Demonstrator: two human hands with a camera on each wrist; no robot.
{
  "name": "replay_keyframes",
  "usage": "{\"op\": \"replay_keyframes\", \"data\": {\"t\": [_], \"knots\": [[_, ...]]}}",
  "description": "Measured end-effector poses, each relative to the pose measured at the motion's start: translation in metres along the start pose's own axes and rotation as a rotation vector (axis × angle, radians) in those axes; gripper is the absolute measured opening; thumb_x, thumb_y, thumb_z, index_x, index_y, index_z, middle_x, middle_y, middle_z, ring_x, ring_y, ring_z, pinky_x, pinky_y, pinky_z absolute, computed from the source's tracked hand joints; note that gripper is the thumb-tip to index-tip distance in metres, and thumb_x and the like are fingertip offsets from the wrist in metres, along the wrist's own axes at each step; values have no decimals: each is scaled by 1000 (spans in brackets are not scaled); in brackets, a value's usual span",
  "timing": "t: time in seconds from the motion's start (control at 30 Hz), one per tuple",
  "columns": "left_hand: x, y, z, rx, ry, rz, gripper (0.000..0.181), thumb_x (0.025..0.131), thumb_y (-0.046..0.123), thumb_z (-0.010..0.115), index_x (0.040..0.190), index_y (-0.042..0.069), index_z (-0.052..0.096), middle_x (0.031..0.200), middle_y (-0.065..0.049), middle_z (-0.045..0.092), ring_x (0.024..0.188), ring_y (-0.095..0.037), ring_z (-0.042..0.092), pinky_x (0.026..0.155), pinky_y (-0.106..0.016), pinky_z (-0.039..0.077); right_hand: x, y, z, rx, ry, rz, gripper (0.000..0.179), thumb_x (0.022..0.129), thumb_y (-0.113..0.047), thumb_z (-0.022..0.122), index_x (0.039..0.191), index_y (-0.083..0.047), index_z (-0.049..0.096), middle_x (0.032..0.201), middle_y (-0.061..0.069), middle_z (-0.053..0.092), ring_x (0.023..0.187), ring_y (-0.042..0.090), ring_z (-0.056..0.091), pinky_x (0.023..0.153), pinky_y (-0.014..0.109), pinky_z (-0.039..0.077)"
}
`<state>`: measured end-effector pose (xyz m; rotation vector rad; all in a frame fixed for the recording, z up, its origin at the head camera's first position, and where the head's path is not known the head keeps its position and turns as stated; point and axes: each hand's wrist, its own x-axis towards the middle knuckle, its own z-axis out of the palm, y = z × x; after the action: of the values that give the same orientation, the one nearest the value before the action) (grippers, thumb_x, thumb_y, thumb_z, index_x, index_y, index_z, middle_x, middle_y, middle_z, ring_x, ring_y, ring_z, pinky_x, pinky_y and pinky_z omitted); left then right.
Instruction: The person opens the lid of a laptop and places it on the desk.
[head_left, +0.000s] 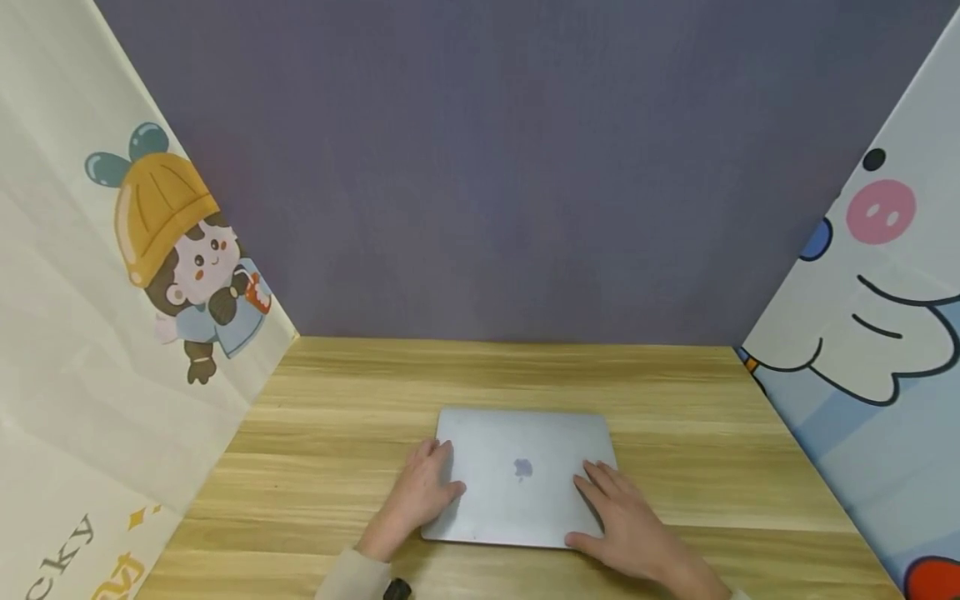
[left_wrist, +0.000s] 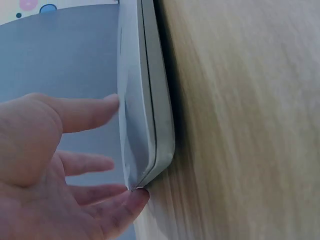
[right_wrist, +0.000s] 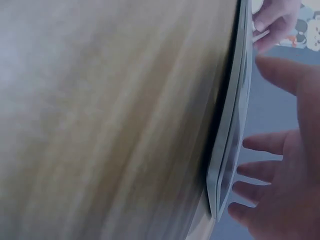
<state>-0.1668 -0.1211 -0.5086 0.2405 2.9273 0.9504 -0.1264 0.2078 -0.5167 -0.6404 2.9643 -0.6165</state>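
A closed silver laptop [head_left: 517,517] with an apple logo on its lid lies flat on the wooden table [head_left: 337,467]. At its left side is my left hand [head_left: 422,493], the thumb over the lid and the other fingers by the left edge. In the left wrist view a fingertip touches the corner of the laptop [left_wrist: 137,120]. My right hand [head_left: 626,521] lies over the right side with fingers spread and thumb near the front edge. The right wrist view has its fairly straight fingers [right_wrist: 262,143] close against the lid; exact contact is hard to tell.
A dark grey-blue panel [head_left: 480,183] stands behind the table. Printed cloths flank it: a cartoon child [head_left: 206,258] on the left, a cartoon pig [head_left: 881,212] on the right. A small black object [head_left: 397,589] is by the left sleeve [head_left: 354,577].
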Motion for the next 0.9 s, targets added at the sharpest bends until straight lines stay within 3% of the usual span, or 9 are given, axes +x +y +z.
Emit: {"op": "replay_keyframes", "data": {"t": [0.2,0.47,0.73,0.9], "knots": [[-2,-1,0,64,-23,140,71,95,34,71,146,-9,46,151,-35,38,140,-52,36,115,-63,31,-7,0,7,-59,-29,-80,97,84,-77,60,148,-4,51,157,24,38,144,47,33,114,68,27],[-2,-5,5,230,-118,195,89,96,63,55,158,3,32,165,-27,19,150,-48,17,120,-64,20,-7,4,13,-142,-1,-119,103,81,-83,54,150,-7,49,158,26,37,143,48,34,106,75,32],[-7,-9,0,275,-196,201,104,86,73,62,160,8,29,166,-27,15,150,-50,17,119,-65,22,-3,3,11,-164,-2,-123,106,79,-84,56,150,-5,49,156,27,37,142,49,35,105,73,36],[-12,-12,-5,280,-210,207,116,76,76,70,159,5,30,165,-29,15,148,-51,22,118,-65,24,0,3,8,-173,-10,-113,107,78,-84,57,148,-4,51,155,27,39,140,50,36,102,72,39]]}}
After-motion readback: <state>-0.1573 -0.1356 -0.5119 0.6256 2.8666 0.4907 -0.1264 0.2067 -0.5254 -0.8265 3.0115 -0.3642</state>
